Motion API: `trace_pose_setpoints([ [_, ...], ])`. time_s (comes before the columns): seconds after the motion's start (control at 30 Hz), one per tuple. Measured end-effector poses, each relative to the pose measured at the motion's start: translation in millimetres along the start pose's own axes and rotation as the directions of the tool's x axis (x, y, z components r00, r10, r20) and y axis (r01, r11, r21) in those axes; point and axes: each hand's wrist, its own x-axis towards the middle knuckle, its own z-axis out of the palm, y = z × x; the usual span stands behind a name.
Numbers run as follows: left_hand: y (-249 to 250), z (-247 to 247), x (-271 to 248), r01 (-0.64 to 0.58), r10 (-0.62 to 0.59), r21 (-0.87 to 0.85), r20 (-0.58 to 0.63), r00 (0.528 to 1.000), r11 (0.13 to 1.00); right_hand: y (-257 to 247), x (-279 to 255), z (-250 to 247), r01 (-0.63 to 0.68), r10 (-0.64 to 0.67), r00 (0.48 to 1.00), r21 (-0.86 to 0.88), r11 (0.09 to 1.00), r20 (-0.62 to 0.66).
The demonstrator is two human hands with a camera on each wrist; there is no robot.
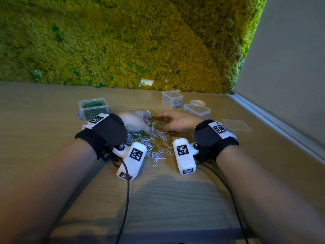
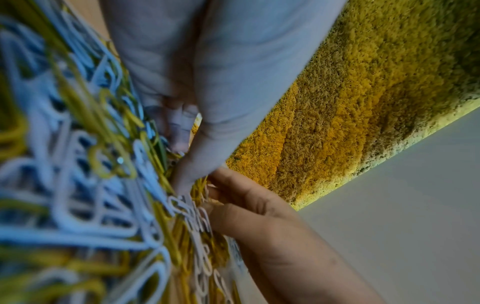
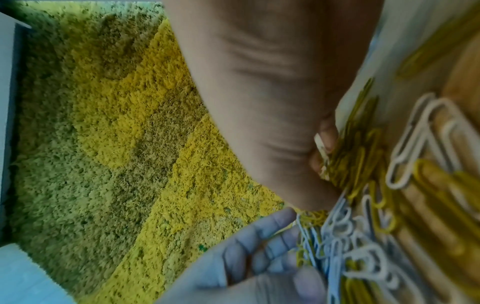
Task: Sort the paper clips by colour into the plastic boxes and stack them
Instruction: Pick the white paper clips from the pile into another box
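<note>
Mid-sort: both hands in the yellow/white paper clip pile (image 1: 155, 138) at tabletop centre. Left hand (image 1: 136, 123) fingers curled, raking clips; right hand (image 1: 177, 121) pinching yellow ones. Green box (image 1: 93, 108) far-left is full. Next: carry yellows to an empty box (image 1: 172, 98) near the far edge.

Both wrist views' paper clips (image 2: 85, 185) blurred

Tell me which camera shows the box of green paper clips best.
The head view. There the box of green paper clips stands whole on the table, beyond the left hand. Neither wrist view shows it; both show only the hands and the mixed white and yellow clips.
</note>
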Motion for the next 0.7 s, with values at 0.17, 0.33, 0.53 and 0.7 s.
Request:
trace_pose_setpoints([
  [0.17,-1,2,2,-0.035,0.035,0.005,-0.007,0.999,0.999,-6,0,8,0.112,-0.102,0.993,0.166,0.980,-0.065],
  [0.33,1,8,1,-0.136,0.102,-0.280,-0.132,0.986,0.950,-2,-3,9,0.192,-0.093,0.978,0.619,0.761,-0.189],
  [0.53,2,4,3,-0.135,0.009,-0.717,-0.177,0.984,0.684,4,-6,-1,0.158,-0.008,0.985,0.882,0.445,-0.172],
  [0.7,-1,1,5,-0.065,0.001,-0.776,-0.082,0.997,0.628,9,-6,-6,0.071,0.030,0.996,0.937,0.341,-0.086],
])
